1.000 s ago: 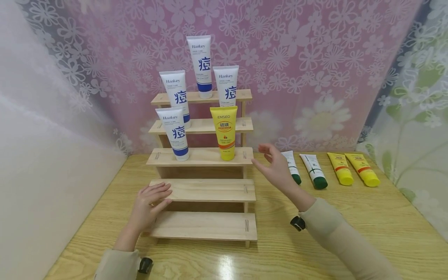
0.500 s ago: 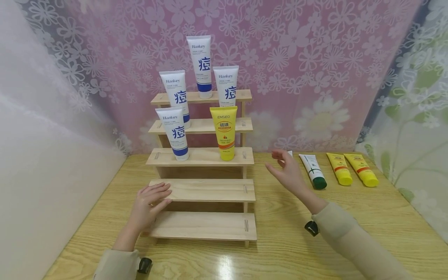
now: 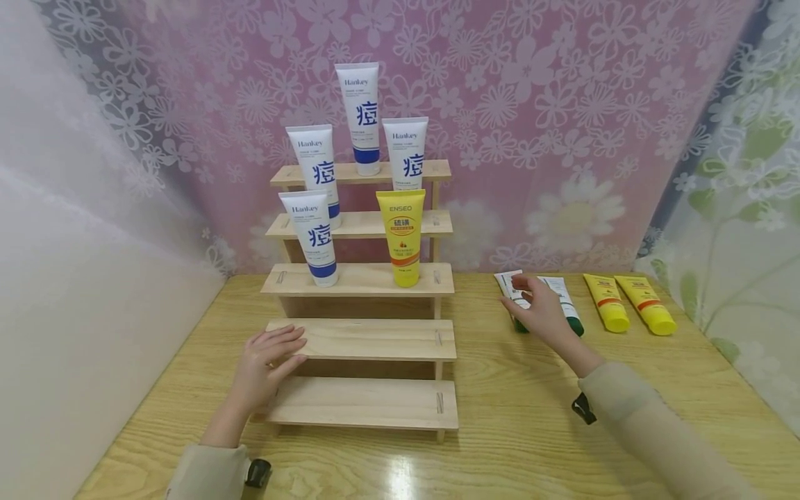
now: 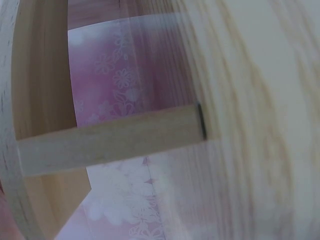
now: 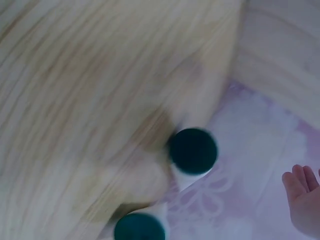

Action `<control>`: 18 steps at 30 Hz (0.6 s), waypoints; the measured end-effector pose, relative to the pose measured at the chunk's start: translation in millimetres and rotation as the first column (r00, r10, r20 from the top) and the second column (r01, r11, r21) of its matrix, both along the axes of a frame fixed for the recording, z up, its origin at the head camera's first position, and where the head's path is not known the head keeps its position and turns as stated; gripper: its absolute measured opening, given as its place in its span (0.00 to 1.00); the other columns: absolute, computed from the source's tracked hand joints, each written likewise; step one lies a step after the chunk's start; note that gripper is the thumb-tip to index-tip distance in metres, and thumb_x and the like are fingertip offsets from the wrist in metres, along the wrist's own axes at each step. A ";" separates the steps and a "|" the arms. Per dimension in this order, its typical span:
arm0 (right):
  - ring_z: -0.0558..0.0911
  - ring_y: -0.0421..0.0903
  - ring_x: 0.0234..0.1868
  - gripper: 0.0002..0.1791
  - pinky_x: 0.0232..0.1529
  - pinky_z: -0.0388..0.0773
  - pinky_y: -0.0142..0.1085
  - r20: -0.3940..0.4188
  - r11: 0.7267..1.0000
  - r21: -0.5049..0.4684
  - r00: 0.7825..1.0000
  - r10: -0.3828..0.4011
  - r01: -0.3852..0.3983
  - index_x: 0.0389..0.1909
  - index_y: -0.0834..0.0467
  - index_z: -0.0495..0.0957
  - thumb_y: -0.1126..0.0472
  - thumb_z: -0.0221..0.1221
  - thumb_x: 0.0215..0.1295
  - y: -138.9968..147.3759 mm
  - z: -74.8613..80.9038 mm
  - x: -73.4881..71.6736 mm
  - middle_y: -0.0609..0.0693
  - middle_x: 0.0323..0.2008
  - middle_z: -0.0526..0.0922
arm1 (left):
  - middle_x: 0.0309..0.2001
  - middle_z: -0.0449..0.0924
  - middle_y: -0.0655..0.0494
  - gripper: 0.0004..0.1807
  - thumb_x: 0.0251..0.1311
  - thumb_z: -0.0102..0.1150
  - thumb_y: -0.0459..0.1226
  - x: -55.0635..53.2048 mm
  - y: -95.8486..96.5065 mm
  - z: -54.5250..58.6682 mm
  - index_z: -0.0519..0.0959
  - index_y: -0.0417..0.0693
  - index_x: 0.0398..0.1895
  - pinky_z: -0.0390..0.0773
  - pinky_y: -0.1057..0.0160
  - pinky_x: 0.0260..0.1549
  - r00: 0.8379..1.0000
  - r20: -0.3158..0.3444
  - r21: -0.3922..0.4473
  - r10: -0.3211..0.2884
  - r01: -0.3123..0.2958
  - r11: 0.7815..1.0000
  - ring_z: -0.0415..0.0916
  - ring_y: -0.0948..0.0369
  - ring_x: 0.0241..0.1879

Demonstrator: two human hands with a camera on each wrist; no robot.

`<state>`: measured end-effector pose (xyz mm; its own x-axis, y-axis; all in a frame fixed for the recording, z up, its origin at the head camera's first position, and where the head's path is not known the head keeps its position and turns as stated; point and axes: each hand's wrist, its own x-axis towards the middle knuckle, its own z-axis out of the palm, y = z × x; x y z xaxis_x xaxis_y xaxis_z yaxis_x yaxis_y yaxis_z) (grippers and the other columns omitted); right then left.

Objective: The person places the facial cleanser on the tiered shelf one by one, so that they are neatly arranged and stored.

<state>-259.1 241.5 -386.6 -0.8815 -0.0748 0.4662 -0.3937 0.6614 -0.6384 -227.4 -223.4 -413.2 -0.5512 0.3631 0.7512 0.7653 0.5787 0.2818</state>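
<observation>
My left hand (image 3: 270,364) rests on the left end of the second-lowest step of a wooden tiered rack (image 3: 375,340), fingers extended. In the left wrist view, boards and a strut (image 4: 115,137) of the rack fill much of the picture. My right hand (image 3: 542,312) hovers by a white tube with a green cap (image 3: 507,283), thumb and fingers apart, nothing held. It partly hides that tube and a second green-capped tube (image 3: 567,300). The right wrist view shows two green caps (image 5: 192,151), with the hand (image 5: 305,202) apart from them.
Several white-and-blue tubes (image 3: 310,239) and one yellow tube (image 3: 400,239) stand upright on the upper steps. Two yellow tubes (image 3: 606,302) lie at the right of the wooden table (image 3: 500,430). A pink floral backdrop (image 3: 487,139) rises behind.
My right hand has moved from beside the rack rightward and slightly down to the green-capped tubes. The left hand has stayed on the step.
</observation>
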 end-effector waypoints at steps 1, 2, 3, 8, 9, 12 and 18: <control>0.70 0.60 0.48 0.24 0.48 0.68 0.51 0.006 1.000 0.000 1.000 0.000 0.000 0.50 0.71 0.64 0.64 0.59 0.56 3.0 -1.7 -1.1 0.66 0.45 0.71 | 0.44 0.79 0.50 0.16 0.36 0.68 0.30 0.0 0.0 0.3 0.82 0.41 0.35 0.56 0.39 0.47 1.000 0.001 0.000 0.000 0.000 1.000 0.73 0.53 0.47; 0.70 0.60 0.48 0.24 0.48 0.68 0.51 0.013 1.000 -0.001 1.000 0.000 0.000 0.50 0.71 0.64 0.64 0.59 0.56 5.8 -3.4 -2.2 0.66 0.45 0.71 | 0.43 0.79 0.50 0.16 0.36 0.68 0.30 0.1 0.0 0.5 0.82 0.41 0.35 0.56 0.39 0.47 1.000 0.001 -0.001 0.001 -0.001 1.000 0.73 0.53 0.47; 0.70 0.60 0.49 0.24 0.48 0.67 0.51 0.021 1.000 -0.005 1.000 0.002 -0.002 0.50 0.71 0.64 0.64 0.59 0.56 8.1 -4.8 -2.8 0.66 0.45 0.71 | 0.43 0.79 0.50 0.16 0.36 0.68 0.30 0.2 0.0 0.6 0.82 0.41 0.35 0.56 0.39 0.47 1.000 0.001 -0.002 0.002 -0.002 1.000 0.73 0.53 0.47; 0.70 0.60 0.49 0.25 0.49 0.67 0.52 0.057 1.000 0.007 0.998 0.006 -0.006 0.51 0.71 0.63 0.65 0.60 0.56 19.0 -12.9 -10.3 0.67 0.46 0.70 | 0.43 0.79 0.50 0.16 0.36 0.68 0.29 0.5 0.0 0.9 0.82 0.41 0.35 0.57 0.41 0.48 1.000 -0.001 -0.006 0.004 -0.004 1.000 0.73 0.53 0.47; 0.70 0.61 0.49 0.26 0.49 0.67 0.52 0.063 1.000 0.012 0.998 0.009 -0.010 0.51 0.71 0.63 0.65 0.60 0.55 21.1 -14.6 -12.4 0.67 0.46 0.70 | 0.43 0.79 0.50 0.16 0.36 0.68 0.29 0.6 0.0 0.9 0.82 0.41 0.35 0.57 0.41 0.48 1.000 -0.001 -0.006 0.003 -0.003 1.000 0.73 0.53 0.47; 0.69 0.61 0.49 0.26 0.49 0.66 0.52 0.081 1.000 0.022 0.997 0.019 -0.021 0.51 0.72 0.63 0.65 0.60 0.55 28.2 -20.0 -19.2 0.68 0.46 0.70 | 0.44 0.79 0.50 0.17 0.36 0.68 0.29 0.5 0.0 1.2 0.82 0.41 0.36 0.57 0.40 0.48 1.000 0.005 -0.004 0.003 -0.003 1.000 0.73 0.53 0.47; 0.70 0.62 0.49 0.27 0.49 0.66 0.53 0.111 0.999 0.029 0.993 0.042 -0.045 0.51 0.73 0.63 0.64 0.61 0.54 41.7 -29.8 -28.8 0.70 0.47 0.70 | 0.43 0.79 0.50 0.17 0.36 0.69 0.29 0.5 0.1 1.3 0.82 0.41 0.35 0.56 0.40 0.48 1.000 0.010 -0.001 0.004 -0.004 1.000 0.73 0.54 0.47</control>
<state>-287.9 283.2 -416.4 -0.9230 -0.1276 0.3630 -0.3509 0.6657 -0.6585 -226.9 -223.2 -411.9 -0.5600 0.3617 0.7454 0.7600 0.5824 0.2884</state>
